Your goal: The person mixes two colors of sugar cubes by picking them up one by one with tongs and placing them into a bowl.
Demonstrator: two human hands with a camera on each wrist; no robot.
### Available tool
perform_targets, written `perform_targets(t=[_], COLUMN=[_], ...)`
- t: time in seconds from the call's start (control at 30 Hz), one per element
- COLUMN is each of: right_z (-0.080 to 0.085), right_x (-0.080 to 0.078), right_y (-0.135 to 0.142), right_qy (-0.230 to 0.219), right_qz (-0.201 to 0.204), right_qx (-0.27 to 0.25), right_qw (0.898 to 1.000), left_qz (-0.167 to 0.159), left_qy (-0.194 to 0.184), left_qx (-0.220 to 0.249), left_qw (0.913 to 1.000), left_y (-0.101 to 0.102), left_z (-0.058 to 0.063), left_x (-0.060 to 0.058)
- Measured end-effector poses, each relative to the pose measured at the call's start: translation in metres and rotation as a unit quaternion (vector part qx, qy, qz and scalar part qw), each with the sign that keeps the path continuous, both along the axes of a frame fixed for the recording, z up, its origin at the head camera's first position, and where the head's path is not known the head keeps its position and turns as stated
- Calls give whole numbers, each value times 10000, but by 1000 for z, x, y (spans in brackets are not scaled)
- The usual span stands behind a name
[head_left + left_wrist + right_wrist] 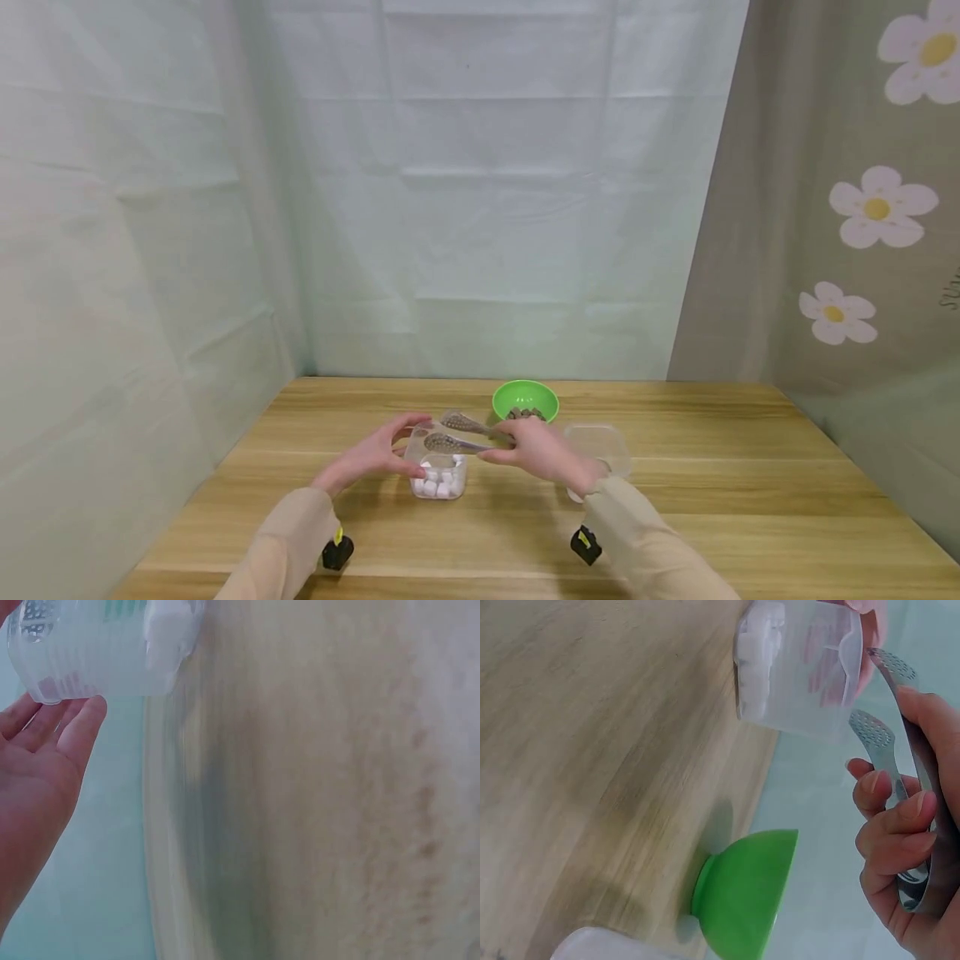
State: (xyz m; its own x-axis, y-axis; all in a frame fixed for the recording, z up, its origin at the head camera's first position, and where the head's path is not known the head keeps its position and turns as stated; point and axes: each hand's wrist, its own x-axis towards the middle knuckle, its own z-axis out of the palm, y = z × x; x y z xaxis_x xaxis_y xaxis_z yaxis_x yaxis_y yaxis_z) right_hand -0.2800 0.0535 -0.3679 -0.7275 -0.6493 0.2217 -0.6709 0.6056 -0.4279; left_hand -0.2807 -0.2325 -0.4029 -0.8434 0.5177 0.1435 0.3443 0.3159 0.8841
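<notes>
In the head view a clear plastic container [414, 454] stands on the wooden table with several white cubes [438, 485] at its bottom. My left hand [378, 452] holds it from the left, thumb at the near side and fingers at the far side. Metal tongs [444, 443] are gripped in my right hand [542, 450]. Their two perforated ends are spread apart over the container's opening. The right wrist view shows both tong tips [874, 731] beside the rim, with nothing between them.
Behind my right hand sits a green bowl [525, 388] holding brown chunks [525, 413]. Another clear plastic container [611, 446] lies to the right, partly hidden by my right wrist. Pale curtains [487, 208] hang behind the table.
</notes>
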Motion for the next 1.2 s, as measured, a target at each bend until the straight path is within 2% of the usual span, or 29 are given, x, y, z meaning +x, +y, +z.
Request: perform_targets(t=[0.2,0.3,0.53,0.7,0.83,1.03,1.2], right_z=[8,14,31,42,44,46,47], right_x=[-2,-3,-4,0,1,2,3], right_y=[-7,-11,-23,-34,-42,-52,-57], right_qy=[306,554,610,1073,1335,1818,1844], right_qz=[139,195,318,427,313,221,232], right_qx=[533,824,1375,1925,2271,2806,2994], right_qw=[9980,9949,9881,9745,9642,9422,9358], left_qz=[203,276,293,258,215,176,126], left_qy=[20,8,80,77,106,124,34], left_qx=[-264,-334,-306,-306,-261,-276,-221], left_qw=[9994,9991,9991,9992,9994,9994,9997], left_y=[3,2,4,5,5,4,5], left_z=[1,-3,-1,-3,-4,-2,1], left_x=[1,-1,-1,-2,-3,-2,0])
